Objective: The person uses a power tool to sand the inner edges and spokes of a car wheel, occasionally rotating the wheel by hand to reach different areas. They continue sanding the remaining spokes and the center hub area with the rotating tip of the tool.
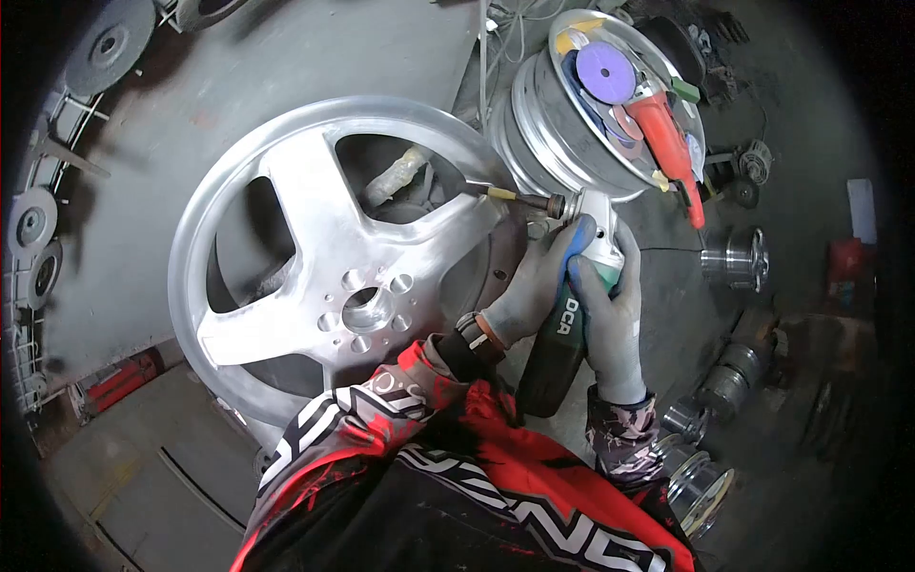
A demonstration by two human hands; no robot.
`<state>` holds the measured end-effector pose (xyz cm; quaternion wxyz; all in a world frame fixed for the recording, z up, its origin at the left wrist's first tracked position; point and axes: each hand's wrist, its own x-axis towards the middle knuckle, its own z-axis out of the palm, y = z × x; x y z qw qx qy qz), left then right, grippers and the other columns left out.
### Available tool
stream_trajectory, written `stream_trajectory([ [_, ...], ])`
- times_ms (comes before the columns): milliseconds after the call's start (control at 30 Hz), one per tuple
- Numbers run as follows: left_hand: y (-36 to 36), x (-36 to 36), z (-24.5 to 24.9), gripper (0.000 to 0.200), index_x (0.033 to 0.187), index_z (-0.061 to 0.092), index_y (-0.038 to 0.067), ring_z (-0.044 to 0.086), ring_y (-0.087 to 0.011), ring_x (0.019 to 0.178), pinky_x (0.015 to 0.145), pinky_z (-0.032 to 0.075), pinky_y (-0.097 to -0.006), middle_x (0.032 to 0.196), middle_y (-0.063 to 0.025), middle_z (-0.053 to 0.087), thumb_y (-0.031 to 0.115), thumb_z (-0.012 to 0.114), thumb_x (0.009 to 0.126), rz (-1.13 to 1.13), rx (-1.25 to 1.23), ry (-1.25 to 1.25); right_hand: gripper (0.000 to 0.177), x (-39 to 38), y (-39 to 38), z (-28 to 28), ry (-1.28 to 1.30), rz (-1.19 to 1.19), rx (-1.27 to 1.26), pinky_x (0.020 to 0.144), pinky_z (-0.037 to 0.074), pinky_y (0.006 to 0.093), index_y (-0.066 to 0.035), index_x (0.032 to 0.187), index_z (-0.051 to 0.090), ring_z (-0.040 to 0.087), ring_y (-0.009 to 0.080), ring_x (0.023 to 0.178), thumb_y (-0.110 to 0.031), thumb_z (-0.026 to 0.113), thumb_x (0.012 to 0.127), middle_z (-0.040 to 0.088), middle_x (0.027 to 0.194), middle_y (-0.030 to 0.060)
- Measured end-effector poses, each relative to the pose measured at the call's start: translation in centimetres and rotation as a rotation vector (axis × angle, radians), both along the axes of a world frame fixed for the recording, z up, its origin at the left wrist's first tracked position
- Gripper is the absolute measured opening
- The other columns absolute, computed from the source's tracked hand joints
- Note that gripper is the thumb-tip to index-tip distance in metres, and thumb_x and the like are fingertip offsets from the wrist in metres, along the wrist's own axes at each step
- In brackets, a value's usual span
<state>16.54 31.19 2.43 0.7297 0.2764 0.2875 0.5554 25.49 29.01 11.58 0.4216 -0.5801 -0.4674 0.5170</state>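
An alloy wheel (286, 214) with bare silver spokes lies face up at the left. Both my hands wear grey gloves and are closed around a black and green DCA angle grinder (550, 357) with a silver head. My left hand (532, 286) wraps the grinder near its head, on the side toward the wheel. My right hand (615, 319) grips the other side of the body. A long spindle with a yellowish sleeve (500, 194) sticks out of the head toward the wheel. Its tip overlaps the end of a spoke near the rim.
Behind stands a second wheel rim (562, 129), holding a red power tool (667, 143) and a purple disc (606, 72). A rack with grinding discs (32, 223) runs along the left. More rims (696, 491) stand at the right. A cable trails from the red tool.
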Motion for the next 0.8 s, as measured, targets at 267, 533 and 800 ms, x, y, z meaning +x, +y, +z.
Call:
stream_trajectory([
  [267,-3.0,-1.8,0.4,0.047,0.129,0.055,0.000,0.059,-0.0143,0.108,0.095,0.046,-0.0294,0.119,-0.0078,0.061,0.038,0.043,0.104,0.008,-0.097,-0.119,0.075,0.2,-1.5,-1.3,-0.002,0.113,0.065,0.097,0.050,0.0336,0.000,0.148,0.028,0.056,0.0214,0.117,-0.004,0.071,0.086,0.052,0.131,0.0162],
  [533,-4.4,-2.1,1.5,0.038,0.116,0.059,0.000,0.057,-0.0117,0.098,0.089,0.046,-0.0282,0.107,-0.0045,0.061,0.034,0.044,0.104,0.097,-0.179,-0.187,0.076,-0.1,-2.1,-2.2,0.075,0.173,0.099,0.099,0.049,0.0345,0.000,0.148,0.028,0.055,0.0216,0.120,-0.006,0.073,0.086,0.052,0.133,0.0162],
  [800,-0.8,-0.1,0.2,0.041,0.122,0.058,0.000,0.056,-0.0117,0.103,0.095,0.043,-0.0283,0.113,-0.0047,0.061,0.034,0.043,0.104,-0.001,-0.112,-0.237,0.077,0.5,-0.4,-0.7,0.092,0.046,0.071,0.098,0.049,0.0321,0.002,0.148,0.028,0.055,0.0210,0.120,-0.009,0.073,0.087,0.051,0.134,0.0164],
])
